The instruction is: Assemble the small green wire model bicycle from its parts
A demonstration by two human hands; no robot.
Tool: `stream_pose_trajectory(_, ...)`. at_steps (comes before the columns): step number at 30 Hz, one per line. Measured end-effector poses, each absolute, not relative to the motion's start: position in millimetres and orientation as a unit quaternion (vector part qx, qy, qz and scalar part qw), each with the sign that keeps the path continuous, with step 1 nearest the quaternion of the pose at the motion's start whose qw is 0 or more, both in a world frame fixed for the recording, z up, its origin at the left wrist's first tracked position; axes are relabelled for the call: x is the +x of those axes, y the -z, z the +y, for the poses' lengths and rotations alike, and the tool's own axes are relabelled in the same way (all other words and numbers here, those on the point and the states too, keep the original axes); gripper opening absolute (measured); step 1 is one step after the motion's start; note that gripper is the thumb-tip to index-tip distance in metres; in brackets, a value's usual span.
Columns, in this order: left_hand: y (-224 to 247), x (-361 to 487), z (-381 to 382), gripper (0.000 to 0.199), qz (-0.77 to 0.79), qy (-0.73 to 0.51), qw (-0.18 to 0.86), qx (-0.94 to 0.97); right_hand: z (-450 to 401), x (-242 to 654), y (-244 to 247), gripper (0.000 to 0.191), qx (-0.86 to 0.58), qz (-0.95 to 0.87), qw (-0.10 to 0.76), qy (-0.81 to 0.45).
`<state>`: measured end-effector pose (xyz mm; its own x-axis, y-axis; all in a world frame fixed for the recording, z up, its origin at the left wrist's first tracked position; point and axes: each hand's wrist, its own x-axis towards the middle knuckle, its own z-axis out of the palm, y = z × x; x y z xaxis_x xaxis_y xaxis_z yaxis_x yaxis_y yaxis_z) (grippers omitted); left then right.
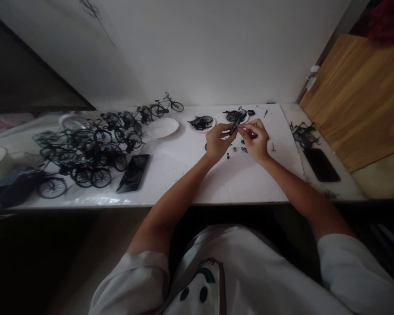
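My left hand (pixel 217 139) is closed around a small dark green model bicycle part (pixel 233 127), perhaps a frame, raised over the white table. The fingertips of my right hand (pixel 255 139) pinch at the near end of that part; any smaller piece between them is too small to make out. Just beyond my hands lies a plate of dark bicycle parts (pixel 231 116). Left of it, a second white plate holds small wheels (pixel 202 122). Loose little pieces (pixel 239 149) are scattered below my hands, with a small black piece (pixel 228 155) nearer me.
Many assembled miniature bicycles (pixel 92 148) crowd the table's left side, beside a black phone (pixel 134 173). A white plate (pixel 163 127) stands near the wall. At right are another dark phone (pixel 321 165), a dark tangle of parts (pixel 304 133) and a wooden board (pixel 357 96).
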<state>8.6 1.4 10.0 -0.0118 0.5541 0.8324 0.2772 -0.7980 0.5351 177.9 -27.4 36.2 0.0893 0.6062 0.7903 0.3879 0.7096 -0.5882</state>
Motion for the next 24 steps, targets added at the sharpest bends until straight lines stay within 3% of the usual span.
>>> stream_pose_trajectory(10, -11.0, 9.0, -1.0, 0.029, 0.304, -0.642, 0.118, 0.694, -28.3, 178.0, -39.2, 0.035, -0.332, -0.675, 0.655, -0.077)
stream_pose_trajectory(24, -11.1, 8.1, -1.0, 0.026, 0.299, -0.643, 0.112, 0.696, -16.9, 181.3, -33.1, 0.049, -0.362, -0.650, 0.641, -0.189)
